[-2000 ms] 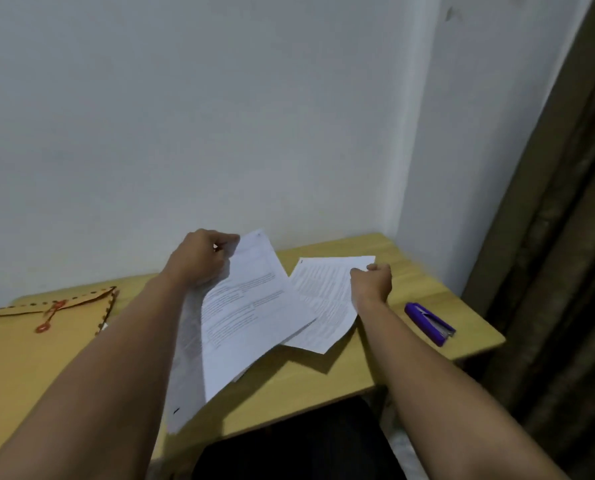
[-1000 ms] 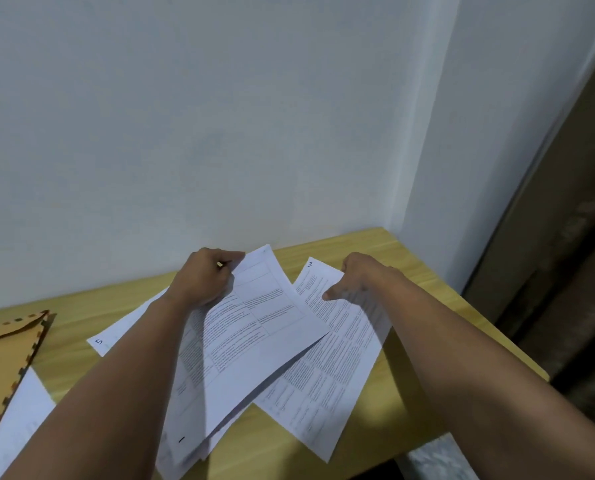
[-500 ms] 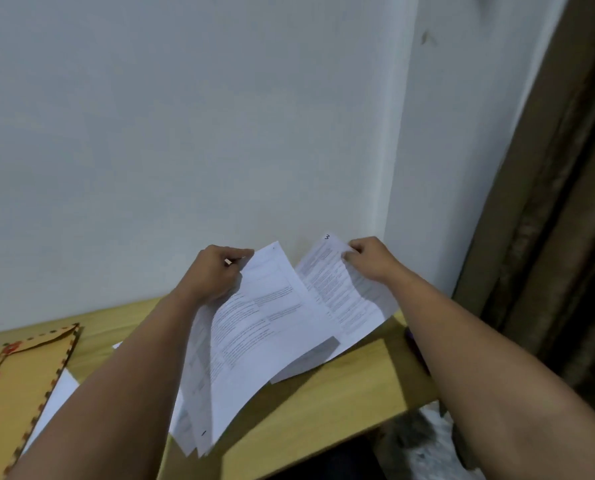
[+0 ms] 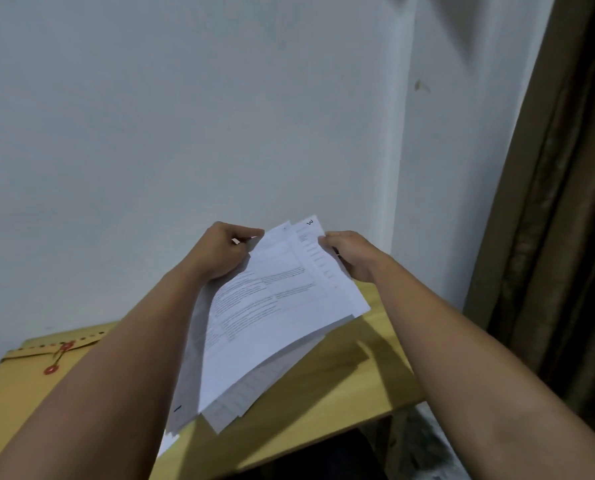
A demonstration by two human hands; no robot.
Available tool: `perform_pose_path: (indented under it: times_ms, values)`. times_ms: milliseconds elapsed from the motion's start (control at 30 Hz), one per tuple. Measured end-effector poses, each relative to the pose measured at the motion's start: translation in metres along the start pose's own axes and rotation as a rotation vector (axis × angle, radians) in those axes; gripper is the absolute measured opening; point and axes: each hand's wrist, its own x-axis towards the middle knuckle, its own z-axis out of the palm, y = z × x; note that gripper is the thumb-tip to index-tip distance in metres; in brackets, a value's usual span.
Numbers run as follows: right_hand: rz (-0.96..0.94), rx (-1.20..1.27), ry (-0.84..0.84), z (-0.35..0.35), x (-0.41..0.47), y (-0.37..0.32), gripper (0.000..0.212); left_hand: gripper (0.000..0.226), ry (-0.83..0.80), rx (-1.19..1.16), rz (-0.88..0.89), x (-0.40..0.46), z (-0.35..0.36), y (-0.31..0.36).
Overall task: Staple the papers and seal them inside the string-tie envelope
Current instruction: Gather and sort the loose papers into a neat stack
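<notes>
Several printed white papers (image 4: 268, 327) hang lifted above the wooden table (image 4: 341, 386), fanned and overlapping. My left hand (image 4: 220, 251) pinches their top left corner. My right hand (image 4: 349, 254) grips the top right edge of a sheet marked with a handwritten 3, tucked behind the front sheets. The brown string-tie envelope (image 4: 15, 386) lies flat on the table at the far left, its flap down and its red string between two red discs. My right arm hides the spot where the stapler lay.
A white wall stands straight ahead, with a corner to the right. A brown curtain (image 4: 559, 237) hangs along the right side. The table's front edge runs across the bottom, with dark space beneath. Another white sheet's corner (image 4: 169, 441) peeks out below the stack.
My right hand picked the sheet marked 3 off the table and brought it behind the papers in my left hand. The two groups now overlap as one fan. The stapler went out of sight.
</notes>
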Motion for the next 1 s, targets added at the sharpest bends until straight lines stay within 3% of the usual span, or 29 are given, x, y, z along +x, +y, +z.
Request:
perform_pose_path:
  times_ms: [100, 233, 567, 633, 767, 1000]
  values:
    - [0.056, 0.051, -0.023, 0.023, 0.003, 0.021, 0.024, 0.027, -0.016, 0.015, -0.032, -0.011, 0.011, -0.017]
    - [0.175, 0.060, -0.052, 0.043, 0.010, 0.072, 0.052, 0.027, -0.008, 0.013, -0.089, -0.033, 0.048, -0.051]
    - [0.299, 0.113, -0.054, 0.066, 0.013, 0.143, 0.011, 0.035, -0.012, -0.072, -0.177, -0.042, 0.115, -0.115]
    - [0.292, 0.134, -0.075, 0.066, 0.020, 0.153, 0.022, 0.040, -0.024, -0.073, -0.182, -0.039, 0.120, -0.122]
    - [0.234, 0.149, -0.055, 0.068, 0.022, 0.157, 0.016, 0.040, -0.031, -0.066, -0.173, -0.035, 0.126, -0.132]
    - [0.181, 0.166, -0.073, 0.069, 0.027, 0.164, 0.026, 0.031, -0.041, -0.015, -0.198, -0.030, 0.127, -0.135]
